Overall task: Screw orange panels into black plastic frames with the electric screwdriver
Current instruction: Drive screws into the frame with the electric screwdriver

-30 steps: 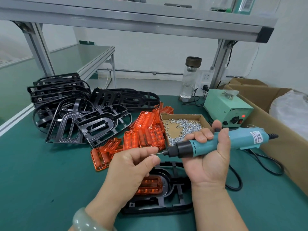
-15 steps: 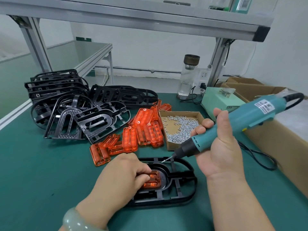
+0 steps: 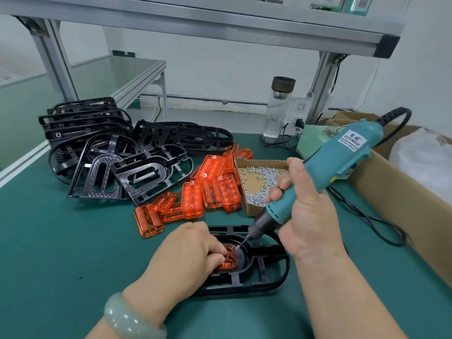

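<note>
My left hand (image 3: 188,255), a pale bracelet (image 3: 127,316) on its wrist, lies over the near black frame (image 3: 269,277). Its fingers are curled down and clamped on the orange panel (image 3: 228,260) seated in the frame's rounded pocket. My right hand (image 3: 305,216) is wrapped tight round the electric screwdriver (image 3: 337,162), which tilts up and away to the right, its bit tip down at the panel's far right corner.

The frame lies flat on the green mat (image 3: 61,253), and bare mat runs wide to my left and along the frame's near edge. The right side is tighter. The screwdriver's cable (image 3: 367,218) loops over the mat there, and the long wall of a cardboard carton (image 3: 391,192) closes that side.

Just beyond my left knuckles lie loose orange panels (image 3: 212,189), touching the screw box (image 3: 249,211), which sits right behind the tool's nose. Left of them, stacked black frames (image 3: 102,148) are heaped. Farther back stand a bottle (image 3: 278,111) and a green power unit (image 3: 313,140), beneath an overhead shelf (image 3: 220,28).
</note>
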The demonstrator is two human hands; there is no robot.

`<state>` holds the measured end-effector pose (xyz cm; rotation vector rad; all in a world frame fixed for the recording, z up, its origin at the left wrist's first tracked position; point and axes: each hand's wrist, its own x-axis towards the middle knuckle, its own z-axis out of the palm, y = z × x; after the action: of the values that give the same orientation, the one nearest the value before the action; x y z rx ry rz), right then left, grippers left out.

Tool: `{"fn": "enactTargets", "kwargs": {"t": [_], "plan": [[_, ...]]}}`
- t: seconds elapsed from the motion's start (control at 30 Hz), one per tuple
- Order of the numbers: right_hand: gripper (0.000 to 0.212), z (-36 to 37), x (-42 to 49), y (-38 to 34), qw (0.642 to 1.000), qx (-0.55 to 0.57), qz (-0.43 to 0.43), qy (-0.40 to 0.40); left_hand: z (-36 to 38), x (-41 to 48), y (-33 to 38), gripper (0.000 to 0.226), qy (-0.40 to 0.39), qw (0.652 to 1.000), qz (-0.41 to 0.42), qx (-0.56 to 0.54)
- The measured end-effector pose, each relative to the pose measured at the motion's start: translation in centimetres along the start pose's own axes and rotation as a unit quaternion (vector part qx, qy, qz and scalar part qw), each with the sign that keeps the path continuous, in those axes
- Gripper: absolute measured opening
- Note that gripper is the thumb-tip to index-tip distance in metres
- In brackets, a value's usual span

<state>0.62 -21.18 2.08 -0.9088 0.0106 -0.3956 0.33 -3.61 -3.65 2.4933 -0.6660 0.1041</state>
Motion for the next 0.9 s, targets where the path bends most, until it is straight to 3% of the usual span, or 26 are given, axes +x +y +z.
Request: {"fn": "enactTargets", "kwargs": {"t": [0.13, 0.67, 0.77, 0.9], "plan": [[0.025, 0.1, 0.0, 0.1, 1.0, -0.009, 0.002, -0.014, 0.1, 0.0, -0.1, 0.016, 0.006, 1.0, 0.007, -0.005], [0.009, 0.7, -0.5, 0.8, 0.994, -0.082, -0.007, -0.067, 0.3, -0.1, -0.1, 0.014, 0.019, 0.999, 0.005, -0.027], [0.018, 1.1, -0.7, 0.9, 0.987, -0.107, -0.016, -0.123, 0.3, -0.1, -0.1, 0.015, 0.016, 1.0, 0.007, -0.022], [0.05, 1.7, -0.5, 0.6, 0.951, -0.141, -0.015, -0.273, 0.0, -0.2, 0.1, 0.015, 0.017, 1.0, 0.011, -0.023]]}}
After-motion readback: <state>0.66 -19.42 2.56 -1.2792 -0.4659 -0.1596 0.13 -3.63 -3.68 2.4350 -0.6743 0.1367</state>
